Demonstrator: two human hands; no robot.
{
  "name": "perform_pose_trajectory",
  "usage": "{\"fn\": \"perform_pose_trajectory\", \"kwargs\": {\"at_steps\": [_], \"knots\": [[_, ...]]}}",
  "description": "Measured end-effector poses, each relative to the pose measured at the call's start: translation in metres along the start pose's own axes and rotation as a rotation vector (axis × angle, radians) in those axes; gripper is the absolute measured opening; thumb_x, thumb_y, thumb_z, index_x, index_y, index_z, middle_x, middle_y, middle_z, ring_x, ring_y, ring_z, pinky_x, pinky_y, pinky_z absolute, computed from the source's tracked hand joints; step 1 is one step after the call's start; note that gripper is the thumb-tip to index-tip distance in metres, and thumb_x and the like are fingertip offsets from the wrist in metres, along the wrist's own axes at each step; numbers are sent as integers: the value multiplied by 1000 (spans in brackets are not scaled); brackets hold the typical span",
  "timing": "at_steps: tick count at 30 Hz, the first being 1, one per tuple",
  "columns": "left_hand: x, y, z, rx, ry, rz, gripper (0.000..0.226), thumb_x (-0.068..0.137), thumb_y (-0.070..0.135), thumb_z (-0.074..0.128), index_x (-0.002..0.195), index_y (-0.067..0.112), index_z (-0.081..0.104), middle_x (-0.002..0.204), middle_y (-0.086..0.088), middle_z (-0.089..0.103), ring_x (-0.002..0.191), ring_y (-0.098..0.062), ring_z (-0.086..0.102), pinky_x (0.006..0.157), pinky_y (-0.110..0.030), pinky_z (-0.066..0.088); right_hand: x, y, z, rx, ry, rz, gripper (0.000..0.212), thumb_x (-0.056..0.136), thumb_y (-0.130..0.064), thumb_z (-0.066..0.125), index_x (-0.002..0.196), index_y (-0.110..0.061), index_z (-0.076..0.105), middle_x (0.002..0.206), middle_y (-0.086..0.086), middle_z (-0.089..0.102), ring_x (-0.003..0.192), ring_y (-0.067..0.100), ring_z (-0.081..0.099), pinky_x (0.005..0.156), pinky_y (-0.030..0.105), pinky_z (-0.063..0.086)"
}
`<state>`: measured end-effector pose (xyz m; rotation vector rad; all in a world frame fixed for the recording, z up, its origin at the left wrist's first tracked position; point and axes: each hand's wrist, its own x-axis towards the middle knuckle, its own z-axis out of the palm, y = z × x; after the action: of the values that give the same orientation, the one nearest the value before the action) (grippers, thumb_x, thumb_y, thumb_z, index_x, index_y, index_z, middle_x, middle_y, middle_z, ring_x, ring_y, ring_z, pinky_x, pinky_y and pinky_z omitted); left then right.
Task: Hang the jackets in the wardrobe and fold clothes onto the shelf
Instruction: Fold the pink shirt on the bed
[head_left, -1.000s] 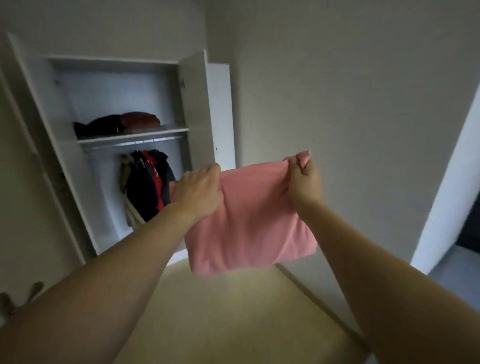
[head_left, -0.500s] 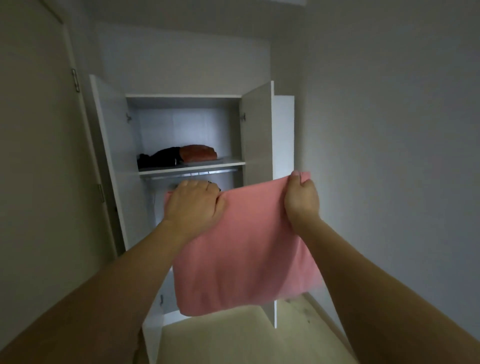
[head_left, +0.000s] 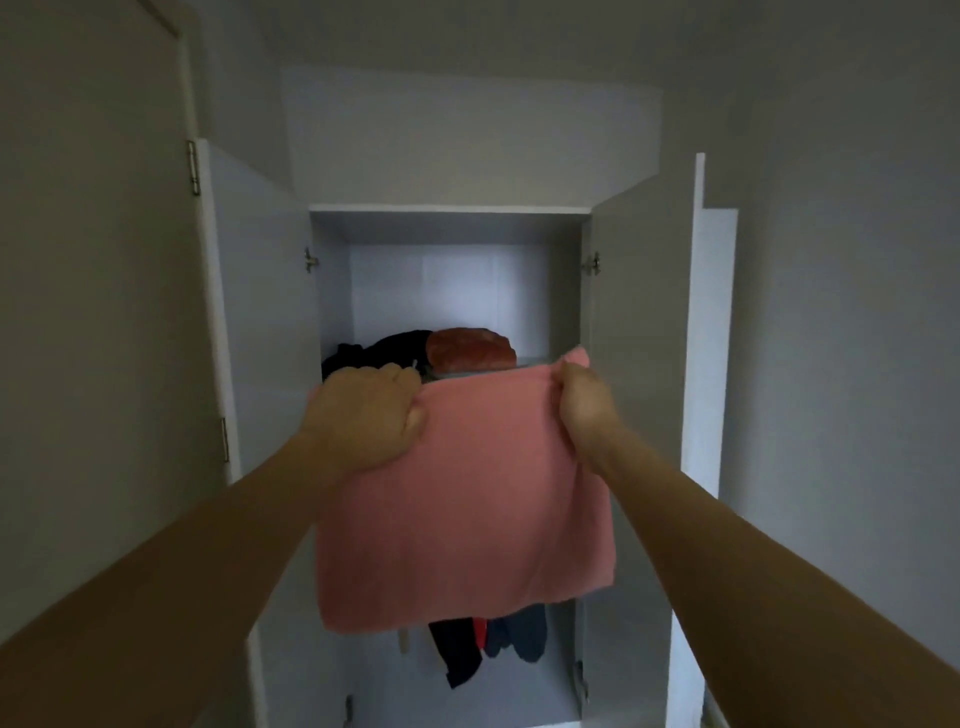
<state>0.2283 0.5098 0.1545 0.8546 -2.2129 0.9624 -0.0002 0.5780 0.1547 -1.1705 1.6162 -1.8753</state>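
A folded pink garment (head_left: 467, 493) was held up in front of the open wardrobe (head_left: 452, 208), its top edge level with the front edge of the wardrobe's shelf (head_left: 524, 361) and the rest hanging below, so that much of the lower compartment was hidden behind it. The garment's upper left corner was clenched in the left hand (head_left: 363, 415), and its upper right corner was pinched in the curled fingers of the right hand (head_left: 579, 400); both arms were stretched toward the wardrobe.

On the shelf, behind the garment's top edge, a dark bundle of clothing (head_left: 379, 348) was seen toward the left, with a rust-red folded item (head_left: 470, 348) just beside it on the right. Below the shelf, under the pink garment's lower edge, the hems of several hanging jackets (head_left: 485, 644) were visible (dark, red and blue, though how many could not be told). Both wardrobe doors were swung wide, the left door (head_left: 260, 322) and the right door (head_left: 639, 322) framing the opening.

Judged from this, the hanging appeared done at least in part, and some clothes were already placed on the shelf. The pink garment was folded but not yet set down; it was left to be lifted over the shelf edge, most likely into the bare space right of the rust-red item. Whether more clothes were waiting elsewhere could not be told.
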Motion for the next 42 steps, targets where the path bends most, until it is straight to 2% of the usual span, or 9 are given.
{"fn": "perform_pose_trajectory", "kwargs": {"at_steps": [5, 9, 18, 22, 25, 28, 35, 39, 42], "knots": [[58, -66, 116, 130, -77, -117, 58, 84, 46, 11, 100, 13, 56, 94, -8, 62, 79, -29, 61, 62, -34, 34, 119, 37, 69, -56, -87, -72, 29, 99, -15, 31, 76, -14, 49, 70, -2, 48, 64, 13, 45, 55, 20, 40], [119, -107, 190, 207, -131, -204, 36, 96, 38, 33, 105, 13, 56, 99, -7, 65, 82, -27, 62, 63, -33, 39, 214, 51, 114, -74, -158, -23, 40, 101, -20, 28, 112, 4, 58, 100, 17, 63, 82, 19, 54, 83, 37, 51], [247, -239, 313, 366, -175, -246, 36, 94, 39, 36, 108, 17, 60, 110, -9, 61, 104, -29, 55, 88, -37, 33, 412, 54, 227, 60, -335, 85, 37, 99, -21, 40, 131, -4, 50, 113, 15, 61, 98, 29, 60, 85, 38, 52], [306, -299, 354, 444, -195, -302, 39, 95, 41, 34, 115, 19, 60, 115, -8, 60, 111, -29, 53, 93, -38, 32, 493, 48, 286, 158, -366, 67, 41, 100, -18, 39, 137, -3, 46, 107, 11, 60, 77, 19, 54, 60, 28, 43], [349, -341, 388, 434, -233, -325, 41, 97, 40, 32, 119, 20, 59, 119, -9, 58, 114, -30, 51, 97, -40, 34, 549, 49, 335, 160, -284, 64, 48, 104, -29, 27, 142, -3, 39, 115, 12, 58, 77, 18, 53, 68, 28, 43], [384, -376, 439, 466, -282, -308, 45, 99, 41, 29, 125, 20, 59, 125, -11, 56, 118, -31, 48, 99, -40, 32, 605, 64, 381, 135, -198, 38, 48, 104, -29, 26, 144, -2, 33, 131, 18, 52, 107, 30, 55, 84, 33, 44], [416, -423, 604, 443, -580, -345, 46, 101, 29, 27, 136, 17, 54, 140, -12, 48, 133, -33, 34, 111, -47, 23, 701, 150, 480, -157, -97, -3, 41, 102, -24, 33, 139, -7, 27, 140, 15, 46, 123, 34, 49, 100, 40, 37], [409, -436, 692, 327, -677, -415, 47, 100, 31, 30, 143, 18, 46, 151, -14, 32, 141, -34, 23, 117, -49, 19, 737, 205, 519, -700, -127, -175, 40, 102, -20, 39, 136, -5, 24, 136, 19, 43, 114, 35, 55, 81, 40, 44], [381, -432, 753, 125, -747, -493, 52, 97, 33, 36, 148, 21, 36, 156, -16, 22, 143, -35, 17, 118, -49, 11, 752, 249, 528, -1097, -238, -306, 57, 97, -15, 44, 146, -8, 16, 141, 19, 32, 120, 35, 47, 87, 41, 43]]}}
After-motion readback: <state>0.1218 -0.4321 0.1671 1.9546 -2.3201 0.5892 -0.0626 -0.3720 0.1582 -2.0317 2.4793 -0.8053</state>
